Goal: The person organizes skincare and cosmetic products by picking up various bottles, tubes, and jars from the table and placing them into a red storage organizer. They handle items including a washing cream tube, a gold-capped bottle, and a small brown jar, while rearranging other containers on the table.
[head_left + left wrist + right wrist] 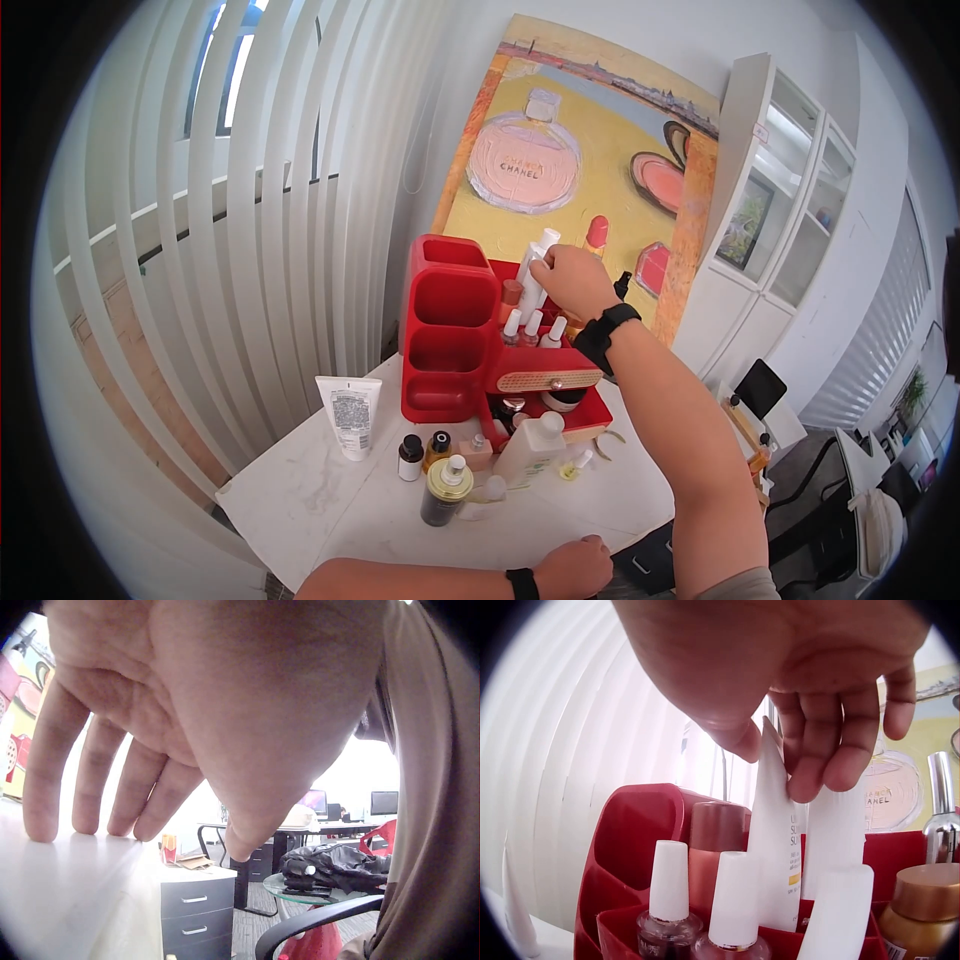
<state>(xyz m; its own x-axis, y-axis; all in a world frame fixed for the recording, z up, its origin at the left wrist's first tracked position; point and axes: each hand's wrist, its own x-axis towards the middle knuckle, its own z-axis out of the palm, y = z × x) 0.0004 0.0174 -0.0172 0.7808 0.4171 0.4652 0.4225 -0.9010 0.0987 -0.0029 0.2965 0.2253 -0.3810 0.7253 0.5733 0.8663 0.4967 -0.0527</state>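
Note:
My right hand [578, 280] is over the back of a red cosmetics organizer [452, 331]. Its thumb and fingers pinch the top of a white squeeze tube [775, 840], which stands tilted inside a compartment. Behind that tube rises a second white container [832, 829], partly hidden by the fingers. White-capped nail polish bottles [670, 881] and a brown-capped bottle [717, 832] stand in front and to the left. Fingertips of my left hand [142, 727] touch the white table [67, 877] near its edge; the fingers are straight and hold nothing.
On the table [310, 495] stand a white tube [350, 415], a pump bottle [446, 492], a pale large bottle [533, 450] and several small bottles. The organizer's lower drawer [590, 418] is pulled out with jars inside. A painting [620, 110] leans behind.

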